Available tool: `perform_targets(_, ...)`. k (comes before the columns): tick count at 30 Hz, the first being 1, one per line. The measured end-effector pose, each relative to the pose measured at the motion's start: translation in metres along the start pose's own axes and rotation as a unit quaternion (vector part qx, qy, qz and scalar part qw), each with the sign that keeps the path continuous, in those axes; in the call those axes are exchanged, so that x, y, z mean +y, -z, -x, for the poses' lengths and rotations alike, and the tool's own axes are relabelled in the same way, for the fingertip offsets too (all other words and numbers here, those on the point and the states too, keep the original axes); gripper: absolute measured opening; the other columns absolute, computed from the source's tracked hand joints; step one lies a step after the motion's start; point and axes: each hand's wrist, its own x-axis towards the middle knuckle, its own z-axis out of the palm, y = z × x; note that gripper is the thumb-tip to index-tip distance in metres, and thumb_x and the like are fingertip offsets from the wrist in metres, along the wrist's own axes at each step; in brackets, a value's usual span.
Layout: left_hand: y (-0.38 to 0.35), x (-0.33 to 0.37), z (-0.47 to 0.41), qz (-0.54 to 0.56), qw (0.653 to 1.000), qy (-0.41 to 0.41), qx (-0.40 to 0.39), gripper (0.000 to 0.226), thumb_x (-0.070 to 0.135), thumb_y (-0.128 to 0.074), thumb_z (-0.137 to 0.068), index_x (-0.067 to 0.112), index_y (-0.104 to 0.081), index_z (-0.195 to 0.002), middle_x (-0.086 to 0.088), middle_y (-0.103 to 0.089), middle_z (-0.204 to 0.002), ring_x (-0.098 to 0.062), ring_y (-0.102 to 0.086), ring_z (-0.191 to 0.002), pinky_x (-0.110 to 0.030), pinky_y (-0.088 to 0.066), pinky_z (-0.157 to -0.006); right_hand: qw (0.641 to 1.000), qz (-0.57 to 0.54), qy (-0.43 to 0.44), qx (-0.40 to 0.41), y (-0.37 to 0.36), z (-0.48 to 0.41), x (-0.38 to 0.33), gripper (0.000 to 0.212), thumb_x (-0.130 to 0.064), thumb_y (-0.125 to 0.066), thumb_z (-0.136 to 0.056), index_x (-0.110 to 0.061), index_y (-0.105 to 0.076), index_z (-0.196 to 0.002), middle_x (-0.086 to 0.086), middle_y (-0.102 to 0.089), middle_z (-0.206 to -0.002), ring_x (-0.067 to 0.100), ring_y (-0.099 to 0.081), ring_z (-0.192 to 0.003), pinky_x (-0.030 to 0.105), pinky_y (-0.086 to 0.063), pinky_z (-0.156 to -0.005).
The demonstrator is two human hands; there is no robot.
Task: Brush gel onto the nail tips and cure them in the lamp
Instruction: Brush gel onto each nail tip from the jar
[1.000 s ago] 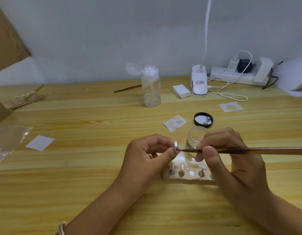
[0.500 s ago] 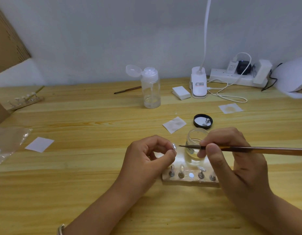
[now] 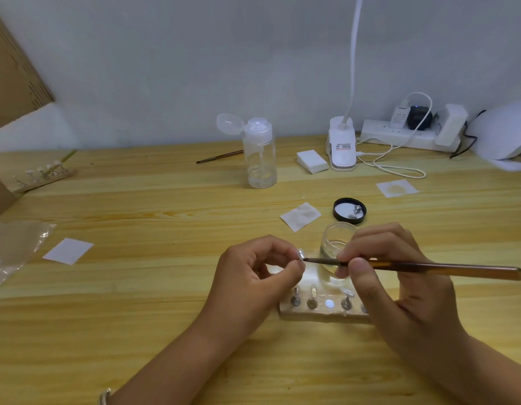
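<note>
My left hand [image 3: 255, 276] pinches a small clear nail tip [image 3: 300, 254] between thumb and forefinger, above the wooden tip stand [image 3: 320, 312]. My right hand [image 3: 399, 276] grips a brown gel brush [image 3: 428, 266] lying nearly level, and its bristle end touches the held tip. The stand carries several mounted tips along its top, partly hidden by my right hand. A small open glass gel jar [image 3: 336, 239] stands just behind my hands. The white curing lamp [image 3: 504, 135] sits at the far right edge of the table.
Behind the jar lie its black lid [image 3: 349, 211] and a used wipe [image 3: 300, 216]. A clear pump bottle [image 3: 260, 154], a second brush [image 3: 220, 156], a pad stack [image 3: 312, 161], a desk lamp base [image 3: 342, 147] and a power strip [image 3: 408, 135] line the back. Another tip stand [image 3: 43, 175] and a plastic bag [image 3: 13, 252] sit left.
The brush tip drew back a little from the nail tip half a second ago and now touches it again. My left hand has kept its pinch on the tip.
</note>
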Motion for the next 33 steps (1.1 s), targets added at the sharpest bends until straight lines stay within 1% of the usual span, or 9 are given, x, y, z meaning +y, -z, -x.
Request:
perform_targets(6,0.0008,-0.0003,0.0006,-0.002,1.0,-0.002,-0.004,0.002,0.026,-0.073,-0.075,0.025,-0.072,-0.076,0.007,-0.072,-0.073,-0.01,-0.049,-0.058,-0.015,-0.04,-0.054,1.0,0.022,-0.004,0.016,0.0009,-0.0022,-0.0007,0.011,-0.023,-0.052,-0.09,-0.025,-0.062,-0.084,-0.007,-0.062,-0.087,0.017,-0.06,-0.093,0.033,-0.045,-0.081)
perform_targets(11,0.0011,-0.0007,0.0007,-0.004,1.0,-0.003,-0.001,0.002,0.026,-0.073,-0.074,0.027,-0.072,-0.076,0.009,-0.072,-0.073,-0.009,-0.046,-0.056,-0.014,-0.039,-0.053,1.0,0.017,-0.006,-0.003,-0.0002,-0.0007,-0.0014,0.011,-0.026,-0.053,-0.091,-0.027,-0.064,-0.089,-0.004,-0.064,-0.09,0.024,-0.06,-0.095,0.032,-0.045,-0.082)
perform_targets(14,0.0015,-0.0002,0.0008,-0.004,1.0,-0.002,-0.003,0.003,0.025,-0.073,-0.074,0.028,-0.072,-0.075,0.01,-0.072,-0.073,-0.006,-0.045,-0.056,-0.013,-0.039,-0.053,1.0,0.027,-0.003,0.005,0.0,-0.0013,-0.0018,0.012,-0.024,-0.053,-0.089,-0.028,-0.063,-0.086,-0.006,-0.063,-0.091,0.023,-0.059,-0.094,0.029,-0.043,-0.083)
perform_targets(17,0.0019,0.0008,0.0015,-0.006,1.0,-0.004,-0.004,0.003,0.025,-0.072,-0.074,0.027,-0.072,-0.075,0.009,-0.072,-0.073,-0.007,-0.048,-0.058,-0.013,-0.039,-0.054,0.999,0.037,-0.006,0.022,0.0006,-0.002,-0.0017,0.013,-0.024,-0.052,-0.09,-0.025,-0.063,-0.083,-0.008,-0.062,-0.09,0.019,-0.059,-0.093,0.034,-0.043,-0.082)
perform_targets(19,0.0019,0.001,0.0014,-0.007,1.0,-0.005,-0.003,0.005,0.024,-0.071,-0.074,0.028,-0.072,-0.073,0.009,-0.072,-0.072,-0.006,-0.048,-0.058,-0.012,-0.039,-0.054,0.999,0.036,-0.012,0.02,0.0004,-0.0015,-0.0016,0.013,-0.027,-0.052,-0.092,-0.024,-0.063,-0.085,-0.009,-0.064,-0.089,0.018,-0.059,-0.095,0.038,-0.043,-0.082)
perform_targets(23,0.0019,0.0026,0.0012,-0.019,1.0,-0.01,0.003,0.008,0.025,-0.071,-0.073,0.032,-0.072,-0.071,0.01,-0.072,-0.071,-0.004,-0.046,-0.055,-0.013,-0.039,-0.054,0.999,0.042,-0.007,-0.009,-0.0021,-0.0002,-0.0013,0.014,-0.029,-0.053,-0.094,-0.025,-0.065,-0.09,-0.018,-0.061,-0.096,0.013,-0.057,-0.101,0.037,-0.043,-0.086)
perform_targets(25,0.0019,0.0034,0.0014,-0.021,1.0,-0.008,0.005,0.007,0.024,-0.071,-0.072,0.031,-0.073,-0.072,0.011,-0.072,-0.073,-0.003,-0.045,-0.054,-0.013,-0.039,-0.053,0.999,0.045,-0.002,-0.006,-0.0022,-0.0004,-0.0014,0.014,-0.027,-0.053,-0.092,-0.024,-0.065,-0.085,-0.015,-0.061,-0.095,0.014,-0.057,-0.099,0.037,-0.043,-0.084)
perform_targets(28,0.002,0.0038,0.0013,-0.023,1.0,-0.005,0.003,0.007,0.024,-0.07,-0.073,0.03,-0.074,-0.072,0.01,-0.074,-0.077,-0.005,-0.047,-0.056,-0.014,-0.04,-0.053,0.999,0.045,0.009,0.015,-0.0002,-0.0013,-0.002,0.012,-0.024,-0.052,-0.089,-0.027,-0.063,-0.083,-0.01,-0.061,-0.09,0.015,-0.056,-0.094,0.038,-0.043,-0.08)
perform_targets(33,0.003,0.0049,0.0015,-0.025,1.0,-0.008,0.014,0.009,0.024,-0.07,-0.071,0.032,-0.074,-0.072,0.012,-0.073,-0.074,-0.003,-0.046,-0.055,-0.014,-0.039,-0.053,0.998,0.059,0.0,0.005,-0.0011,-0.001,0.0003,0.017,-0.029,-0.053,-0.094,-0.022,-0.067,-0.087,-0.018,-0.061,-0.096,0.012,-0.056,-0.102,0.034,-0.041,-0.087)
